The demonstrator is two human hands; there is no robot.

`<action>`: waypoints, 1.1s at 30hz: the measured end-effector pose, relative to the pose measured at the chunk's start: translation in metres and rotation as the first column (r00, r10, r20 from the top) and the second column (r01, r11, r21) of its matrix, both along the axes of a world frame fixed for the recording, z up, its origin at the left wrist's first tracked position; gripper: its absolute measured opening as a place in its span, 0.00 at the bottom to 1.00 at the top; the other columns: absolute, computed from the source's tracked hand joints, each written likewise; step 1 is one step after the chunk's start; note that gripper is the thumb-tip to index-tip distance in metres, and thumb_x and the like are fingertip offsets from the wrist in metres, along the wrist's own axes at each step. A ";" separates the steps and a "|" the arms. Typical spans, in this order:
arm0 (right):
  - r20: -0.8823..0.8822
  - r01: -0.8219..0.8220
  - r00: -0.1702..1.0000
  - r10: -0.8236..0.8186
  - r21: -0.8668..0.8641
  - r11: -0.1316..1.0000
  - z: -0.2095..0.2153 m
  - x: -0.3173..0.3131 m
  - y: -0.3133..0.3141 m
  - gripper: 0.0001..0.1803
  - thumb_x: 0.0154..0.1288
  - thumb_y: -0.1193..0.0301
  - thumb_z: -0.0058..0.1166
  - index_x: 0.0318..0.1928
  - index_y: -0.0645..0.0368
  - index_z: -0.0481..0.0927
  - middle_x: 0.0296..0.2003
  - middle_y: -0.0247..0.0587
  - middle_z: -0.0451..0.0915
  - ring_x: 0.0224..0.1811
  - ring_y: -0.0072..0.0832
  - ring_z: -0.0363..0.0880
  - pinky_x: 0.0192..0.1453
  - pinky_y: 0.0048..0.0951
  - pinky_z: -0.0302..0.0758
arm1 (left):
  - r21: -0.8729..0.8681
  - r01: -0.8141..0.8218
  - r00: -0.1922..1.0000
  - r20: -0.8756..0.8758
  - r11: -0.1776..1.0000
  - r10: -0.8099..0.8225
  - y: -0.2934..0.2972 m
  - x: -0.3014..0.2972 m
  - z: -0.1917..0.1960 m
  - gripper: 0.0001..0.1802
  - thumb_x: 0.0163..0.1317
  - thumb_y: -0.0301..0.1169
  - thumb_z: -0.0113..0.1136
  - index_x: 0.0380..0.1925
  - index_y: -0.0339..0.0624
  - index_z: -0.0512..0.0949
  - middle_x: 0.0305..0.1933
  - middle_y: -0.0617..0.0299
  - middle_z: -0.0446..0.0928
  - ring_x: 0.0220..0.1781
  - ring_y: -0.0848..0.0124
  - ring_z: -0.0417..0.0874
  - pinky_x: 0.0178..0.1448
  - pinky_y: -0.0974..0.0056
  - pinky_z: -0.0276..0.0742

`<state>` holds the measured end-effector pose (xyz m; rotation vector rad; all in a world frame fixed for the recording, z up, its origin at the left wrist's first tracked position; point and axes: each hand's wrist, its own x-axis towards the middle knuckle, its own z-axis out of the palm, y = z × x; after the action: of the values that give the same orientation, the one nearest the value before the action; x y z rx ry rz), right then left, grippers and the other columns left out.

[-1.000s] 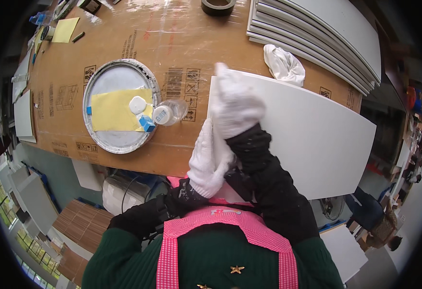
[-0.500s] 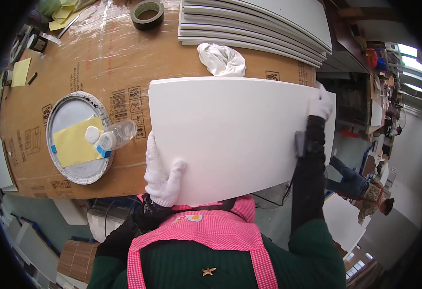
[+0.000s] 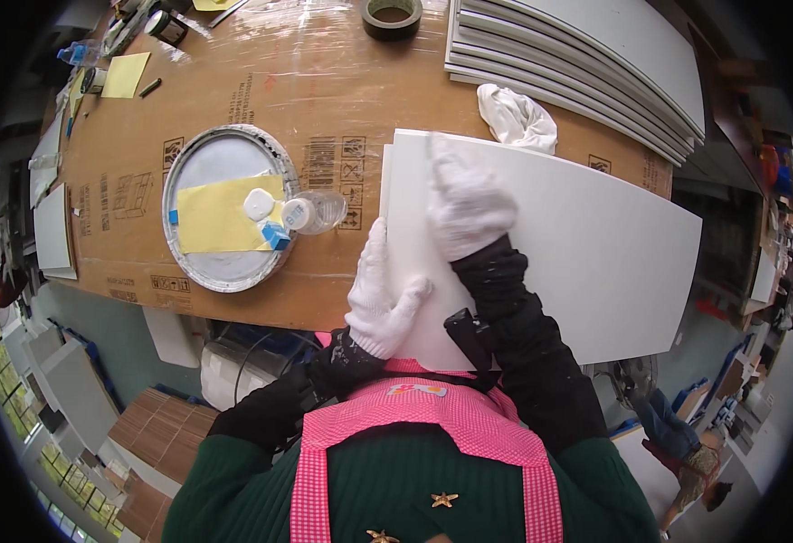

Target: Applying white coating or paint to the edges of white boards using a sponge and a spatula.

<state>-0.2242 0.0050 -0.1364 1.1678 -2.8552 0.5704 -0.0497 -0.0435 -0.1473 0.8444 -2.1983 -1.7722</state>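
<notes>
A white board (image 3: 586, 253) lies across the table's near edge, with another board edge (image 3: 388, 176) showing beneath at its left. My left hand (image 3: 383, 294), in a white knitted glove, rests against the board's left side, its fingers stretched along the edge and its thumb apart on top. Over the upper left of the board is my right hand (image 3: 470, 204), gloved too and blurred by motion. Its fingers look closed; anything inside them is hidden. A crumpled white cloth (image 3: 518, 118) sits just beyond the board.
Several white panels (image 3: 577, 68) are stacked at the back right, beside a tape roll (image 3: 391, 18). Left of the board, a round lid (image 3: 224, 271) carries yellow paper (image 3: 211, 226), and a clear bottle (image 3: 328, 211) lies at its edge. Another person (image 3: 686, 443) is at the lower right.
My right hand has swept from the board's right end to its upper left. My left hand stays at the left edge. The whole view has shifted, so the table appears farther right.
</notes>
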 end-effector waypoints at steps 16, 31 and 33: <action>0.099 -0.187 0.971 0.219 -0.258 0.948 0.007 0.006 0.015 0.26 0.55 0.78 0.59 0.57 0.48 0.83 0.31 0.40 0.81 0.31 0.40 0.81 0.36 0.35 0.79 | 0.020 -0.054 0.999 0.004 0.998 0.054 0.000 0.006 -0.014 0.53 0.57 0.29 0.65 0.74 0.29 0.42 0.74 0.41 0.58 0.75 0.52 0.62 0.76 0.56 0.59; 0.021 -0.205 0.977 0.212 -0.185 0.961 0.004 0.011 0.020 0.28 0.50 0.73 0.59 0.57 0.46 0.83 0.31 0.34 0.80 0.27 0.37 0.81 0.30 0.36 0.78 | 0.030 -0.034 0.999 0.034 0.999 0.033 -0.002 0.005 -0.008 0.51 0.59 0.29 0.65 0.74 0.28 0.43 0.76 0.42 0.58 0.77 0.57 0.60 0.77 0.58 0.58; -0.015 -0.187 0.982 0.188 -0.185 0.965 0.004 0.015 0.017 0.28 0.51 0.73 0.59 0.56 0.46 0.83 0.30 0.34 0.80 0.27 0.36 0.80 0.30 0.36 0.78 | 0.036 -0.042 0.999 0.002 0.998 0.041 -0.002 0.007 -0.012 0.52 0.58 0.29 0.66 0.74 0.28 0.44 0.76 0.42 0.58 0.77 0.57 0.61 0.77 0.58 0.58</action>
<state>-0.2096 0.0217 -0.1321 1.4117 -2.6390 0.8260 -0.0429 -0.0454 -0.1594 0.8925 -2.1394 -1.7981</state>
